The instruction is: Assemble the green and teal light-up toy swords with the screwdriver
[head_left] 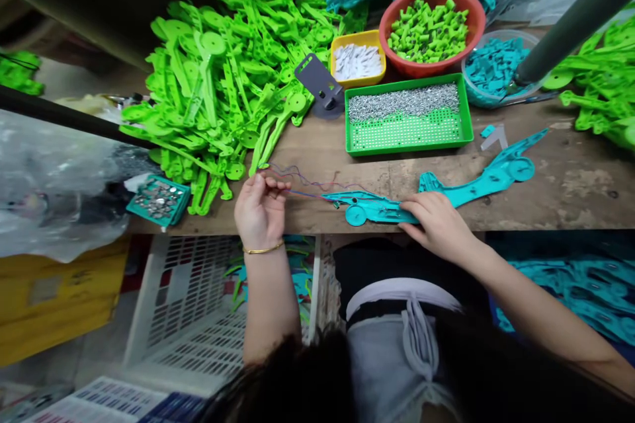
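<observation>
At the bench's front edge, my right hand (pixel 434 221) grips the right end of a teal plastic shell half (pixel 370 206). Thin red and blue wires (pixel 317 184) run leftward from this shell. My left hand (pixel 261 208), with a gold bangle at the wrist, is closed on the wires near their far end, fingers curled. Just beyond my right hand lies another teal shell piece (pixel 489 178) with a long pointed tip. A small teal block (pixel 487 131) and a pale angled piece (pixel 496 137) rest behind it.
Heaped bright green shells (pixel 213 79) cover the left of the bench. A green tray (pixel 409 147) of screws, a yellow bin (pixel 358 82), a red bowl (pixel 431 69) and a clear tub (pixel 499 102) stand behind. A dark pole (pixel 575 20) slants at right; a white crate (pixel 198 350) sits below.
</observation>
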### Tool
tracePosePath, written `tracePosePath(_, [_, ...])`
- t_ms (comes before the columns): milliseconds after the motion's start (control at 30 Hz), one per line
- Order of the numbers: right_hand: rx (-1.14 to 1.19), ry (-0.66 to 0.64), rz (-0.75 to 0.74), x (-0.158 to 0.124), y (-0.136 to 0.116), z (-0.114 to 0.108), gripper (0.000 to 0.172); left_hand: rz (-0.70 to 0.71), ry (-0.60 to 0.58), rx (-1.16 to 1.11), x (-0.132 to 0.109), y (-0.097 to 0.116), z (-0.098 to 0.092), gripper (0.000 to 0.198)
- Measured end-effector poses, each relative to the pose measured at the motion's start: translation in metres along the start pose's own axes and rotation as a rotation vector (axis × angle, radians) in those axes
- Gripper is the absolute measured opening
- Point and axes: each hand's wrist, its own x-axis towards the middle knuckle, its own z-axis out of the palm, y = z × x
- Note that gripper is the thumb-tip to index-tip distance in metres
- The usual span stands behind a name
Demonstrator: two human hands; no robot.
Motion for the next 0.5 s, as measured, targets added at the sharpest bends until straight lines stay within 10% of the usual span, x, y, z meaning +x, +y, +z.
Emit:
tracePosePath(300, [-0.053,0.031,0.076,-0.029,0.059,-0.050,0.064,0.064,-0.048,0.218,0.000,0.002,0.010,0.028])
tracePosePath(500, [-0.277,-0.237,0.235,-0.048,0.116,-0.082,0.096,0.044,0.017,0.439,0.001,-0.011,0.017,0.031])
